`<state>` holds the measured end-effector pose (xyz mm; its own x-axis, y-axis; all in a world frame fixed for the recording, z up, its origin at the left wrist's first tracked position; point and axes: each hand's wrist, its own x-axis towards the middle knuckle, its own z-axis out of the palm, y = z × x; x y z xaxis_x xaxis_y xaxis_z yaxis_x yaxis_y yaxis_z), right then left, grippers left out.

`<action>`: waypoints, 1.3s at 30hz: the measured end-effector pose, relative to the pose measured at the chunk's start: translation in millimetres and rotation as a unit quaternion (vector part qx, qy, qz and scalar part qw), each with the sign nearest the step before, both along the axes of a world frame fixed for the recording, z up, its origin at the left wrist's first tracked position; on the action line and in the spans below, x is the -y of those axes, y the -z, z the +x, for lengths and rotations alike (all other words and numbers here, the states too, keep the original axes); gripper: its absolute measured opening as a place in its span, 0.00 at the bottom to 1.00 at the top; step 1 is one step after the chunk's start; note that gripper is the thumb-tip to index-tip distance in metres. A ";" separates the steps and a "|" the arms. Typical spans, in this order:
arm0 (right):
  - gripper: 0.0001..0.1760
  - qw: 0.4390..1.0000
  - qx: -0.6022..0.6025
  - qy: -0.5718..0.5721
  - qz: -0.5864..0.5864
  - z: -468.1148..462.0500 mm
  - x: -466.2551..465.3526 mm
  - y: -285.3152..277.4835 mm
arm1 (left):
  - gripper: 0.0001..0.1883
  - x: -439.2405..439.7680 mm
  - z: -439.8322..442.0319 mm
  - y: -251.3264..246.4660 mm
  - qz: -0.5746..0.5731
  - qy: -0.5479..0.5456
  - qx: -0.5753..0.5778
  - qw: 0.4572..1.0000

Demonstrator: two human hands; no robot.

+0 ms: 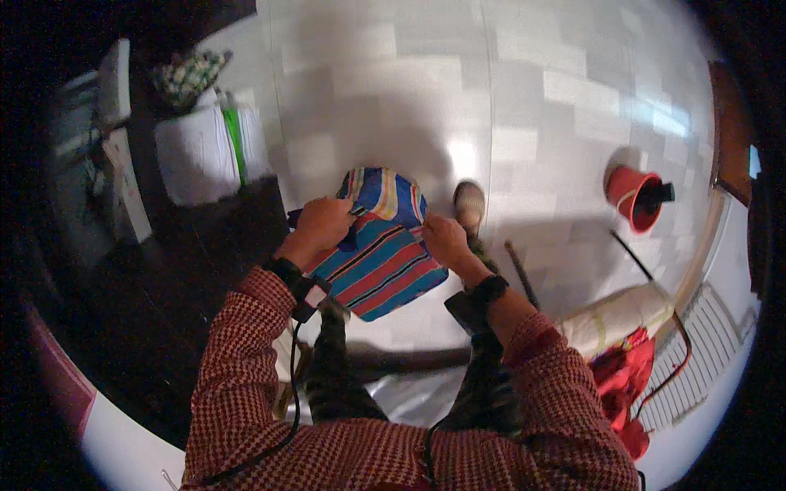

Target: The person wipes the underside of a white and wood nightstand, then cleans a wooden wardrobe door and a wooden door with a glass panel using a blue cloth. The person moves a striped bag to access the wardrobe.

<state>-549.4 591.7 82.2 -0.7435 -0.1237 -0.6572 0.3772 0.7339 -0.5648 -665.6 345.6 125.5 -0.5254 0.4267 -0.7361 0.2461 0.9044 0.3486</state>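
Observation:
A striped cloth piece [384, 267], blue and red with thin black lines, hangs in front of me at about lap height. Its upper part [387, 193] shows blue, yellow and white stripes and puffs outward; whether this is a fold of the same cloth or a second piece, I cannot tell. My left hand [322, 222] pinches the cloth at its upper left, where a dark blue bit of fabric bunches under the fingers. On the opposite edge, my right hand [445, 240] grips the fabric with the thumb and fingertips. Both wrists wear black straps with small devices.
A red bucket [632, 199] with something dark in it stands on the tiled floor [393, 86] at right. Nearer are a metal-framed chair with a rolled pale cloth [614, 319] and red fabric [623, 374]. Folded white cloths [202, 153] lie on a dark surface at left.

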 end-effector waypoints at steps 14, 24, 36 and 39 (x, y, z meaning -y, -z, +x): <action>0.14 0.957 -0.207 0.176 0.104 -273.6 -253.1 -19.4 | 0.16 -258.2 -224.1 -69.4 0.254 -0.118 -0.272 0.921; 0.19 0.952 -0.219 0.113 0.179 -301.8 -364.4 11.4 | 0.13 -110.3 -42.1 -101.4 0.185 -0.591 0.088 0.780; 0.26 0.808 0.164 0.439 -0.358 -128.3 -148.1 -228.3 | 0.27 -183.0 -65.6 -186.6 0.329 -0.517 0.449 0.650; 0.27 0.798 0.136 0.456 -0.370 -163.1 -129.6 -233.2 | 0.32 -214.1 -76.1 -206.4 0.324 -0.468 0.479 0.668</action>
